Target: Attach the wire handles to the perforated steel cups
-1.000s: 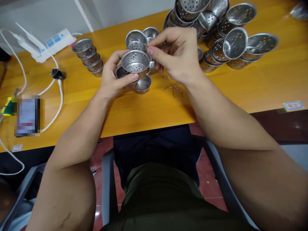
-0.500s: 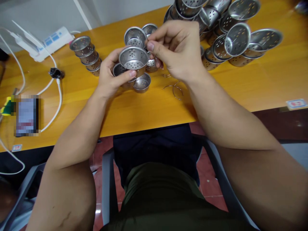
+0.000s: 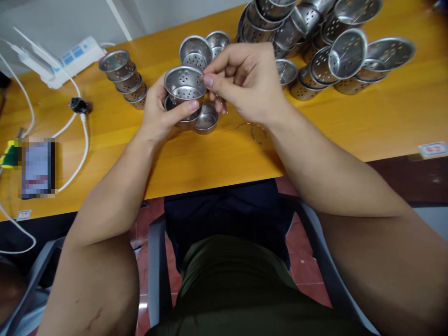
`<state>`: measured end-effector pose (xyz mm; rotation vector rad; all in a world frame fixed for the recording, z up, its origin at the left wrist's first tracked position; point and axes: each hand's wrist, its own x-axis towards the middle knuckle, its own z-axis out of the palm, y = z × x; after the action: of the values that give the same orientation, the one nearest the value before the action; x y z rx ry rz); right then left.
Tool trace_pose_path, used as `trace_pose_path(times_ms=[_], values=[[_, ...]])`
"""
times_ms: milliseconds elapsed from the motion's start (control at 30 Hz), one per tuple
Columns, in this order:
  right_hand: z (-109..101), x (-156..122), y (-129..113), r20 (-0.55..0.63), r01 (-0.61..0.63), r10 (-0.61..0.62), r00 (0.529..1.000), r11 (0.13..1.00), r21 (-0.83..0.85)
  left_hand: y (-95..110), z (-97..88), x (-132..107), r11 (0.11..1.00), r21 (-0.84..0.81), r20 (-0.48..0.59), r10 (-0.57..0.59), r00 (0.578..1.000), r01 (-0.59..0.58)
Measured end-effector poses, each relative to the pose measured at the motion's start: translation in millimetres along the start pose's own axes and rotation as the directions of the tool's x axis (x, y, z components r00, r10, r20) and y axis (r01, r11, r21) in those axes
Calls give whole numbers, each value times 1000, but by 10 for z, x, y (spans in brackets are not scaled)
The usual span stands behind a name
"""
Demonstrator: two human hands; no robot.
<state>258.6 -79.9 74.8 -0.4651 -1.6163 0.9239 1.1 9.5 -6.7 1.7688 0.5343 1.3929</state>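
Note:
My left hand is closed around a small perforated metal cup, its thumb on the outer wall and its mouth tipped toward me. At the cup's right rim, my right hand pinches a thin metal wire, mostly hidden by the fingers. Just below the held cup is another metal cup, partly covered by it and my thumb. A shallow cup lies to its right on the table. Loose curved wires rest below my right hand.
Two perforated cups stand behind my hands. A leaning stack of cups is at left, with many stacked cups at back right. Farther left are a power strip, white cables and a phone.
My right hand has shifted left and slightly down, its fingertips still at the cup's rim. The held cup has moved a little left with its mouth turned slightly.

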Motion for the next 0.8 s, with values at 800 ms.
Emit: trace_pose_path(times_ms=[800], values=[[-139,26,223,-61,76,-97,993,956,-283,-168,-120,15,985,13,31,169,985,-169]])
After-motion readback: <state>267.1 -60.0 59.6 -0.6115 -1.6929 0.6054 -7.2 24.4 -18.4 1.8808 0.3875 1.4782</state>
